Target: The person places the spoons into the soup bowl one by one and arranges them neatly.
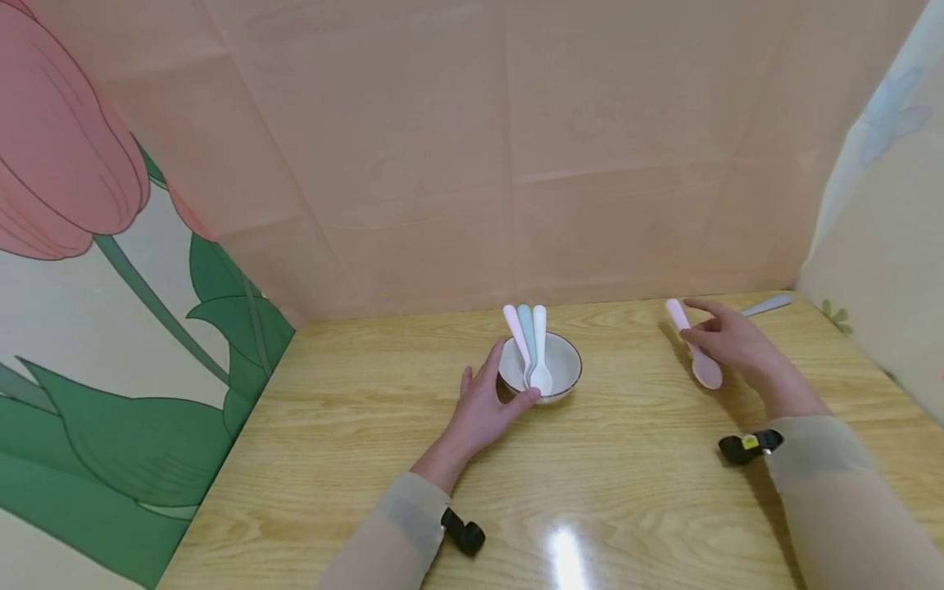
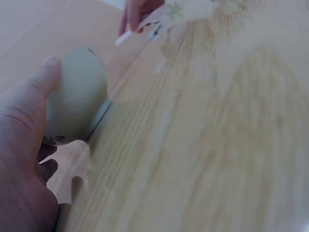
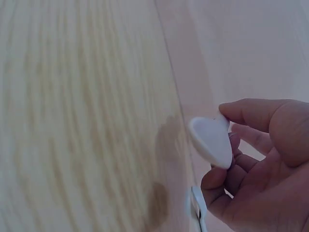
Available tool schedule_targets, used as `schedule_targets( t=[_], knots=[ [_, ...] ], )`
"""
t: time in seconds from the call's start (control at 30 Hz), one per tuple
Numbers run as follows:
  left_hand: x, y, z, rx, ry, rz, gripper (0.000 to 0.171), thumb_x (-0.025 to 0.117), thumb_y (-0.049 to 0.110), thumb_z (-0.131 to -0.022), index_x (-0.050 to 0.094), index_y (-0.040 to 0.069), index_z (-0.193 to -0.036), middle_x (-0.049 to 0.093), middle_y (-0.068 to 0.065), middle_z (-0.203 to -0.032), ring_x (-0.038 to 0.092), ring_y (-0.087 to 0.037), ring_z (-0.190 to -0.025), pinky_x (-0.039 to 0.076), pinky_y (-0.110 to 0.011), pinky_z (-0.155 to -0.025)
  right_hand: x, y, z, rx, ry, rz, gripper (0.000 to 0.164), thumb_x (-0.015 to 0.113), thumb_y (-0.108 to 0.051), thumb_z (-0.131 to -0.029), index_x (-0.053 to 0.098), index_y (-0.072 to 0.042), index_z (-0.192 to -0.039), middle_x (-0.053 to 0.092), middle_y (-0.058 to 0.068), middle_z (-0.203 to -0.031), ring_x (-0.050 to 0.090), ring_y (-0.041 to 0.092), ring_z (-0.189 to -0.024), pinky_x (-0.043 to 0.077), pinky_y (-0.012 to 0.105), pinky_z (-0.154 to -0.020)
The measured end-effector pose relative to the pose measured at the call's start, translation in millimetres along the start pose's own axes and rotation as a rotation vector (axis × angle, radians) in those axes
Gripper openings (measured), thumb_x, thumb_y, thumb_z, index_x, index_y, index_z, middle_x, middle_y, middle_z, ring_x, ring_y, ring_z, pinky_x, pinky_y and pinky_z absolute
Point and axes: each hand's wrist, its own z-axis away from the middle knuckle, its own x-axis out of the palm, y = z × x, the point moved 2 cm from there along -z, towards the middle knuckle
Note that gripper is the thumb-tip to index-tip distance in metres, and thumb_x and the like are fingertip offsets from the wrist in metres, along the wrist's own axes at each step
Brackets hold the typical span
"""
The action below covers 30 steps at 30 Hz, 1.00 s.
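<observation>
My left hand (image 1: 487, 407) holds a white bowl (image 1: 566, 366) with a dark rim, its thumb at the near edge and fingers along the left side. Three spoons lean in the bowl: a pink spoon (image 1: 517, 328), a blue-green spoon (image 1: 526, 324) and a white spoon (image 1: 541, 352). Off to the right, my right hand (image 1: 733, 340) pinches another pink spoon (image 1: 706, 371) by its handle, bowl end pointing down and toward me. The right wrist view shows this spoon's bowl end (image 3: 212, 140) raised over the table. A grey-blue spoon (image 1: 770, 305) lies behind that hand, partly hidden.
The wooden table (image 1: 354, 385) meets a peach-coloured backdrop (image 1: 413, 205) at its back edge. To the left stands a panel with a tulip print (image 1: 66, 123); a pale wall (image 1: 885, 246) borders the right side.
</observation>
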Motion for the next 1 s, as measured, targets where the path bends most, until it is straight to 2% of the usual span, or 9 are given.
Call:
schedule_targets(
  t=[0.13,0.3,0.43,0.7,1.0],
  knots=[
    [0.4,-0.2,-0.4,0.005,0.000,-0.001,0.101,0.072,0.065,-0.101,0.019,0.027,-0.178,0.041,0.000,-0.175,0.041,-0.023,-0.159,-0.003,-0.058,-0.134,1,-7,0,0.004,-0.002,-0.055,0.076,0.059,-0.025,-0.117,0.016,-0.005,-0.176,0.063,0.028,-0.126,0.061,0.019,-0.096,0.056,0.028,-0.075],
    [-0.1,0.3,-0.3,0.000,-0.002,-0.001,0.100,0.072,0.063,-0.102,0.018,0.026,-0.178,0.041,-0.002,-0.175,0.040,-0.023,-0.160,-0.004,-0.058,-0.134,2,-17,0,-0.013,0.025,-0.068,0.075,0.060,-0.026,-0.116,0.020,-0.010,-0.177,0.064,0.025,-0.124,0.062,0.021,-0.097,0.056,0.026,-0.080],
    [0.1,-0.2,-0.3,-0.002,0.000,0.004,0.100,0.072,0.064,-0.102,0.018,0.027,-0.178,0.042,-0.002,-0.174,0.040,-0.023,-0.160,-0.003,-0.058,-0.135,4,-29,2,-0.042,0.051,-0.101,0.075,0.061,-0.024,-0.116,0.019,-0.011,-0.177,0.065,0.023,-0.122,0.064,0.017,-0.091,0.056,0.026,-0.080],
    [0.2,0.8,-0.8,0.001,-0.002,0.000,0.101,0.073,0.062,-0.102,0.018,0.026,-0.178,0.042,-0.002,-0.174,0.040,-0.022,-0.159,-0.004,-0.057,-0.135,8,-49,5,-0.084,0.081,-0.167,0.078,0.061,-0.019,-0.115,0.015,-0.007,-0.177,0.066,0.022,-0.121,0.067,0.012,-0.086,0.054,0.018,-0.078],
    [-0.2,2.3,1.2,-0.014,-0.003,0.007,0.103,0.073,0.063,-0.102,0.016,0.022,-0.179,0.037,-0.003,-0.176,0.039,-0.024,-0.160,-0.005,-0.055,-0.135,15,-72,6,-0.116,0.079,-0.218,0.083,0.061,-0.018,-0.115,0.009,-0.010,-0.178,0.065,0.020,-0.120,0.069,0.013,-0.087,0.055,0.017,-0.081]
  ],
)
